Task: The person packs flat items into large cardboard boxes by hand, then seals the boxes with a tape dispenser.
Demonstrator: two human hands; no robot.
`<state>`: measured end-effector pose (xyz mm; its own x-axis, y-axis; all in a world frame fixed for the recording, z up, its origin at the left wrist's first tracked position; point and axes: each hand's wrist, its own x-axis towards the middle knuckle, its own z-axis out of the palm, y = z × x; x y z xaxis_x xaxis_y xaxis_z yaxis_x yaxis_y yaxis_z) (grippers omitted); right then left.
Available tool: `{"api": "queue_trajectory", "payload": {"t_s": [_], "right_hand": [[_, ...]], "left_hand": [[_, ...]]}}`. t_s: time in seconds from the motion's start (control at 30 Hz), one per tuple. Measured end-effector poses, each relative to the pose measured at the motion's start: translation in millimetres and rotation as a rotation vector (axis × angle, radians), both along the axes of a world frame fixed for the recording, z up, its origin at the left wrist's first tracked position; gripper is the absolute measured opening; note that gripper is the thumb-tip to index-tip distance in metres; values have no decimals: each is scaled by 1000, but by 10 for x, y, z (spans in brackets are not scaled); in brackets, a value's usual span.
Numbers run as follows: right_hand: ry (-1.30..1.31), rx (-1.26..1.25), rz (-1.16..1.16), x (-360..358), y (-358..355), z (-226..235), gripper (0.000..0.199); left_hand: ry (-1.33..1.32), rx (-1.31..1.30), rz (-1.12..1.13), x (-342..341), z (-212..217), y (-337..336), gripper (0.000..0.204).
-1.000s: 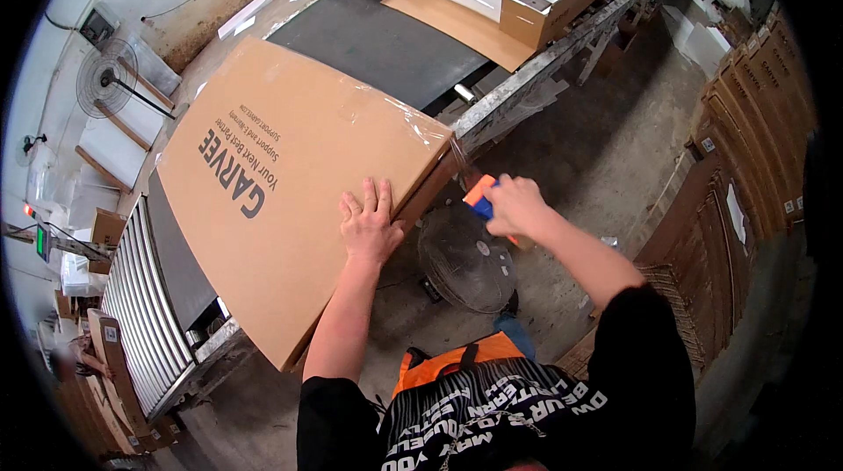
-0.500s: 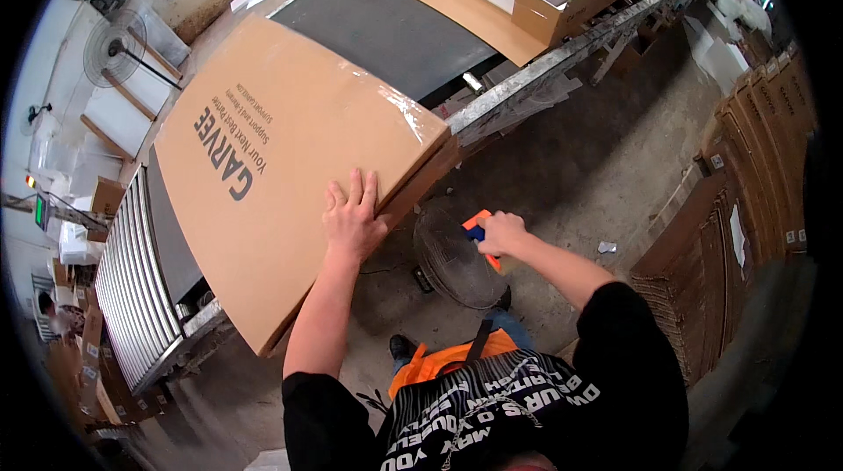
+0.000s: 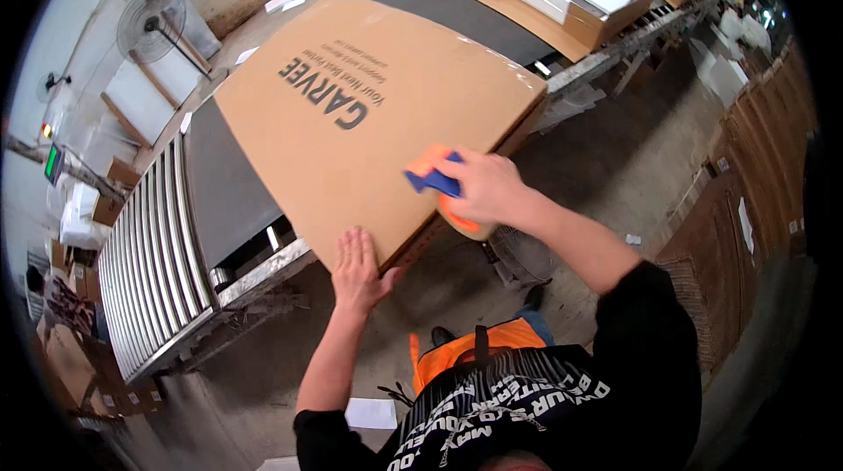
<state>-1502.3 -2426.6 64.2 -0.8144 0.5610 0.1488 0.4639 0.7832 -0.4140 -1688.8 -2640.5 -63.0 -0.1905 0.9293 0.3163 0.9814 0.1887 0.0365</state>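
A large flat brown cardboard box (image 3: 351,155) with dark print lies at a slant across the conveyor's black belt (image 3: 230,181). Fingers flat on its top, my left hand (image 3: 358,271) rests at the near corner, the thumb over the edge. My right hand (image 3: 487,186) grips an orange and blue tape dispenser (image 3: 436,174) just over the box's right edge. A roll of tape shows below that hand. Whether the dispenser touches the cardboard I cannot tell.
Steel rollers (image 3: 158,269) continue the line at left. Farther up stands an open carton (image 3: 597,25) with white panels. Stacked flattened cardboard (image 3: 702,251) leans at right. A floor fan (image 3: 518,256) sits beneath the box's edge; another fan (image 3: 151,25) stands by the wall.
My right hand has brought the tape dispenser up and left, over the box's edge. My left hand has shifted to the near corner. The box sits farther right and higher in view.
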Motion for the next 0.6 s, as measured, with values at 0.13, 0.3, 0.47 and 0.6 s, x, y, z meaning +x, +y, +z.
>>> {"api": "queue_trajectory", "payload": {"t_s": [0.13, 0.3, 0.47, 0.6], "right_hand": [[-584, -74, 143, -1351, -152, 617, 35], [-586, -45, 349, -842, -473, 144, 41], [-885, -4, 383, -460, -806, -713, 37], [-718, -11, 658, -129, -834, -1746, 35]], "left_hand": [[-84, 90, 18, -14, -46, 34, 88], [-163, 113, 50, -28, -33, -95, 85], [-67, 123, -2, 78, 71, 9, 84], [-65, -155, 136, 186, 179, 107, 82]]}}
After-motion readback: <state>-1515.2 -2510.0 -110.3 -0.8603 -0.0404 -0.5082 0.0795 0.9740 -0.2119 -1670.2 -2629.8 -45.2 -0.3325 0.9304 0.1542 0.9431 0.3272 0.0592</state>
